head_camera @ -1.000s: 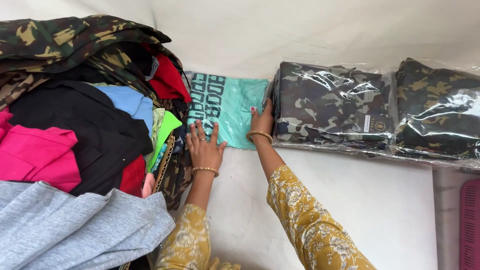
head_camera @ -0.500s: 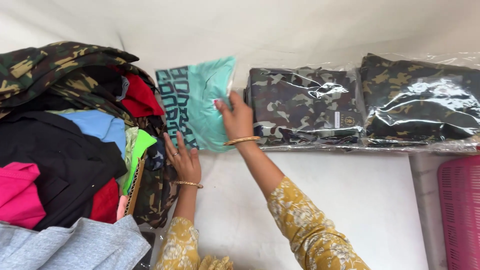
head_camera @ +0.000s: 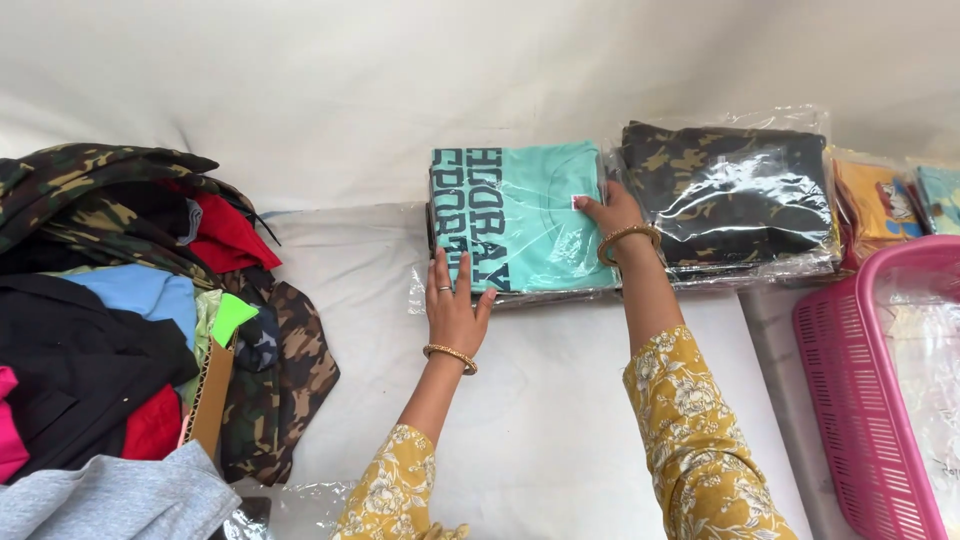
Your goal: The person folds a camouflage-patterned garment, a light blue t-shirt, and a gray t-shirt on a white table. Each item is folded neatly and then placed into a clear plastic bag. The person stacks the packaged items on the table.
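Nearest, at the lower left: a loose heap of unpacked clothes — grey, black, red, pale blue and camouflage cloth piled on the white sheet-covered table. At the right edge stands a pink slotted plastic basket, its rim just beside the person's right sleeve.

Both forearms, in yellow flowered sleeves with a gold bangle at each wrist, reach away from the camera. Left hand lies flat, palm down, fingers spread a little apart, resting on the near left corner of the folded teal T-shirt with dark lettering in a clear plastic bag. Right hand presses on the shirt's right edge, fingers together and laid flat — not clamped round anything.

Teal packet sits mid-table, flat, on top of another bagged item whose edge shows beneath it. Touching its right side: a stack of bagged camouflage garments. Farther right, partly cut off, a bagged yellow garment, then a teal one at the frame edge.
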